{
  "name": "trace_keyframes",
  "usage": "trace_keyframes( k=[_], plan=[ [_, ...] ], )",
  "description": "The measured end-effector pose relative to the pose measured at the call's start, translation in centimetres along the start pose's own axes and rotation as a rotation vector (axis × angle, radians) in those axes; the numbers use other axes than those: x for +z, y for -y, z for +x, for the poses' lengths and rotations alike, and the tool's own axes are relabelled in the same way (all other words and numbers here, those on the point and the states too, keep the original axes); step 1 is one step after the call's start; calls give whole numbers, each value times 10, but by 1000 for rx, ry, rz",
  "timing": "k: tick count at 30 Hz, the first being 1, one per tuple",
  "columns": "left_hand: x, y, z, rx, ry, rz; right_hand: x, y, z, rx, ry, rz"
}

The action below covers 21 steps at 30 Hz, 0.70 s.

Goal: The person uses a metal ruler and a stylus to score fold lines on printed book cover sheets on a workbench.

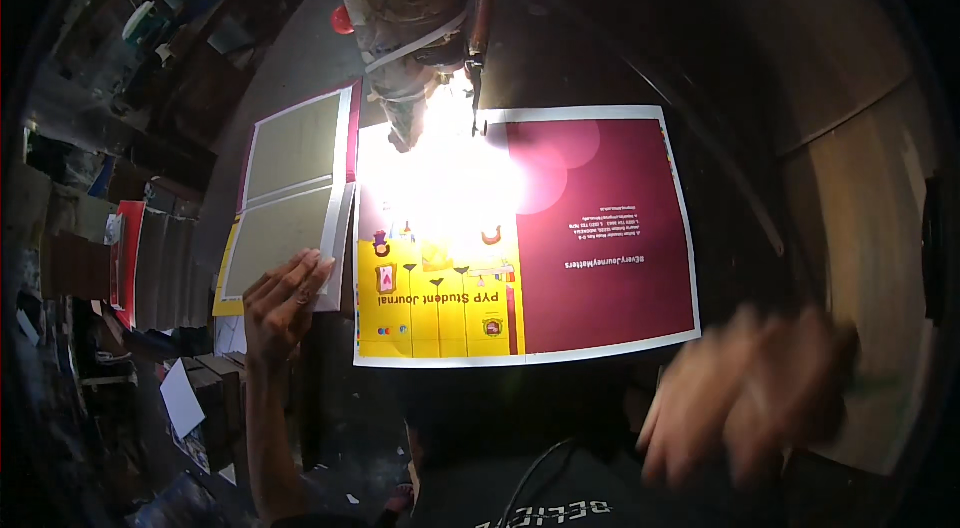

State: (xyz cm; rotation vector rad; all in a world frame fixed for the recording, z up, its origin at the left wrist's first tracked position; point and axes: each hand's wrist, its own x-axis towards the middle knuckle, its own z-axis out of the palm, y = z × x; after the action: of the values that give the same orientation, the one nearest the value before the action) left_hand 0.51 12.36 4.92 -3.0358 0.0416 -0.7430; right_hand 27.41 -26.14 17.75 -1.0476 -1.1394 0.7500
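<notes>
At the left, my left hand (288, 303) has its fingers together at the near right edge of a book cover (283, 238), gripping it there. This cover lies with its inside up: two grey boards with white borders and coloured turned-in edges, apparently on top of other sheets. To its right lies a large printed cover sheet (610, 228), part yellow with small pictures, part maroon, with a white margin. Neither hand touches it. My right hand (750, 393) is near the sheet's lower right corner, smeared by motion, so its fingers cannot be read.
A machine head (415, 48) with a very bright lamp overhangs the sheet's far edge, and glare hides part of the print. A red knob (343, 20) sits beside it. Stacked boards (180, 268) stand at the left; a wooden panel (860, 258) borders the right.
</notes>
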Motion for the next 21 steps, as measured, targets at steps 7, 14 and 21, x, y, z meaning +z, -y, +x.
trace_keyframes(
  k=[7,14,21],
  plan=[
    [-6,-21,10,-143,157,-177,-169,-88,-50,710,-770,-1223],
    [52,-91,84,-222,372,-237,-228,-127,-75,699,-761,-1198],
    [92,-83,106,-340,412,-173,-246,-112,-92,466,-750,-1236]
  ],
)
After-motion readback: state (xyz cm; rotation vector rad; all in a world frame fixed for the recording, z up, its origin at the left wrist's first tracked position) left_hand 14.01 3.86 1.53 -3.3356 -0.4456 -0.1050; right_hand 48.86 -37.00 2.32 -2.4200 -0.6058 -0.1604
